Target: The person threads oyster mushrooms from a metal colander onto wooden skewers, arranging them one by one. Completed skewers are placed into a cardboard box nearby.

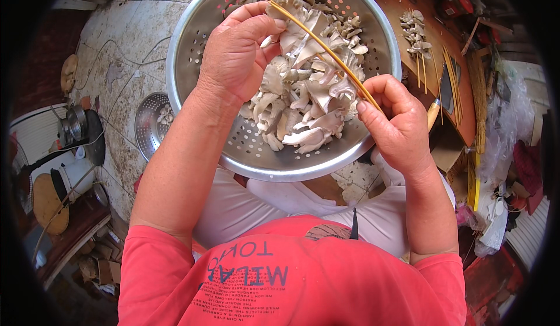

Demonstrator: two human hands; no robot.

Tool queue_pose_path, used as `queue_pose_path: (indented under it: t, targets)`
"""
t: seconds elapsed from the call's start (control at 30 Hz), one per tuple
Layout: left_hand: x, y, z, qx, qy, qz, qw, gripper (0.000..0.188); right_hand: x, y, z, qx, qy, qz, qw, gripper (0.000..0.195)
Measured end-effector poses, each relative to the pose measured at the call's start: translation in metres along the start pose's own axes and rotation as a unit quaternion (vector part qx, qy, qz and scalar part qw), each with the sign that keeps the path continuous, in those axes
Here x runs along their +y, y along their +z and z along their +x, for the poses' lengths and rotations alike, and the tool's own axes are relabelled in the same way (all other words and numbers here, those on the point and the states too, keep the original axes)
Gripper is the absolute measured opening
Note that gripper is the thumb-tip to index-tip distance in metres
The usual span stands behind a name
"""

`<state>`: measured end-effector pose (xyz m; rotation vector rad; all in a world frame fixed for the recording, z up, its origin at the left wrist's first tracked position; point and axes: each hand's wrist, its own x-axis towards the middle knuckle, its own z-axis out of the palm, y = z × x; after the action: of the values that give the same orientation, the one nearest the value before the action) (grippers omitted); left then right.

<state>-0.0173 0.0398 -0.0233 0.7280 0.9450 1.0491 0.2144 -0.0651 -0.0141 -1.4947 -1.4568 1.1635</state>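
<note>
A large perforated stainless-steel colander (245, 140) sits before me, heaped with pale grey oyster mushrooms (306, 94). Slanting over the heap is a thin bamboo skewer (326, 46). Its lower right end is pinched between thumb and forefinger of my right hand (396, 120). My left hand (240, 48) has its curled fingers at the skewer's upper tip, close against a mushroom cap (299, 17). Whether those fingers also grip the cap is unclear. Part of a second stick shows beneath the skewer, mostly hidden by mushrooms.
On a wooden board (468, 107) at right lie threaded mushrooms (414, 32), loose skewers (453, 85) and a knife (437, 107). A smaller colander (151, 124) with mushroom bits stands on the tiled floor (127, 24) at left, near a cable. Plastic bags (507, 111) hang at far right.
</note>
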Motion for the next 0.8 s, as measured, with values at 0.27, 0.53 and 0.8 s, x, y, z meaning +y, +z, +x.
queue_pose_path:
  t: [0.27, 0.53, 0.8]
  targets:
    - [-0.0006, -0.0009, 0.0005, 0.000, -0.006, -0.008, 1.000, 0.028, 0.0020, 0.0020, -0.0004, 0.010, -0.034, -0.029, 0.999, 0.014]
    - [-0.0018, -0.0027, 0.0009, -0.003, -0.018, -0.008, 1.000, 0.027, -0.0038, 0.0023, -0.0012, 0.008, -0.050, -0.082, 0.995, 0.013]
    - [-0.0036, -0.0018, 0.0023, 0.011, -0.038, 0.017, 0.999, 0.030, -0.0067, 0.0036, -0.0022, 0.003, -0.049, -0.108, 0.993, 0.012]
